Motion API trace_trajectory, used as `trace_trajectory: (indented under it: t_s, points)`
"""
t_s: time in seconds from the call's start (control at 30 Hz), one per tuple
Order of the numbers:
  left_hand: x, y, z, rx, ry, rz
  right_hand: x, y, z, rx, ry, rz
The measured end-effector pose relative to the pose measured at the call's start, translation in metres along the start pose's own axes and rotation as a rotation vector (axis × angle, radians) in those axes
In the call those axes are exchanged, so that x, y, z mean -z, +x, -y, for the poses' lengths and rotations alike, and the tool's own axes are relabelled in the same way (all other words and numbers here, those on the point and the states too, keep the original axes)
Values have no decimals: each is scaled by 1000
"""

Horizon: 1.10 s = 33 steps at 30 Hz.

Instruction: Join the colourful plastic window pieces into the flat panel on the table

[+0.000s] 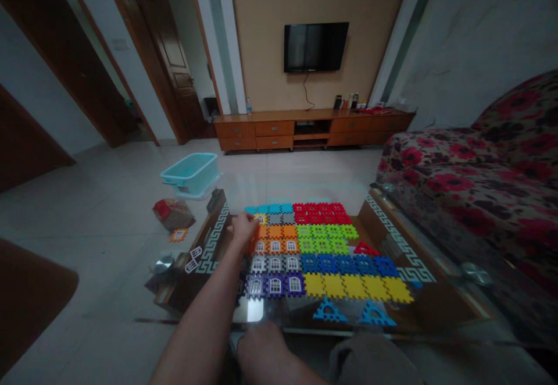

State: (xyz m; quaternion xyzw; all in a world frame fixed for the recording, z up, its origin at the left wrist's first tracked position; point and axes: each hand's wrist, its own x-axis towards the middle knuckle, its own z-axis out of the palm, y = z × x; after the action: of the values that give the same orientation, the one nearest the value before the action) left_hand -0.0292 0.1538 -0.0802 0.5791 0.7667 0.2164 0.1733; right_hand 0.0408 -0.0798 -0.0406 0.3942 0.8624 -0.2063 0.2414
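Beyond the low glass-topped coffee table (210,241), a wall-mounted television (316,46) hung above a wooden sideboard (314,129), and a floral sofa (471,170) ran along the right of the room. Across the glass lay a patchwork of interlocking plastic waffle tiles (305,251), set out in blocks of colour. The person's left hand (242,228) reached over the patchwork's far left corner, its fingertips (251,218) bunched together at a small yellow-framed window tile (260,219), though I could not tell whether they clamped it. Just right of those fingers sat grey tiles (281,218), with orange tiles (275,232) directly nearer the person. The right hand (261,353) lay at the table's near edge, its fingers seemingly curled together, the back of the hand hiding whether they closed on anything. Left of the raised fingers, two loose white window tiles (192,260) lay on the table's patterned border, and an orange tile (178,235) sat on the floor beyond. The tiles seemed unfastened on slick glass, so a dragging wrist could shove a row out of line, while a careless brush could sweep the loose border tiles onto the floor.
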Motion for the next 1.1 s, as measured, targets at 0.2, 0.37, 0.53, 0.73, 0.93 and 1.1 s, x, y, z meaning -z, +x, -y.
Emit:
trace_trajectory:
  t_s: [0.2,0.37,0.53,0.73,0.93,1.1]
  points:
    - [1,0,-1,-21,50,8,3,-4,1,-28,27,-7]
    - [1,0,0,-43,87,17,-2,0,0,3,-8,-9]
    - [0,-1,-3,-146,136,-4,-12,6,2,-26,-24,-61]
    - [-1,-6,-12,-382,195,40,-13,5,5,-59,11,-58]
    - [-3,-6,-17,-463,325,82,-13,5,4,-87,54,-102]
    - [-3,-5,-15,-470,329,74,-14,8,5,-80,61,-74]
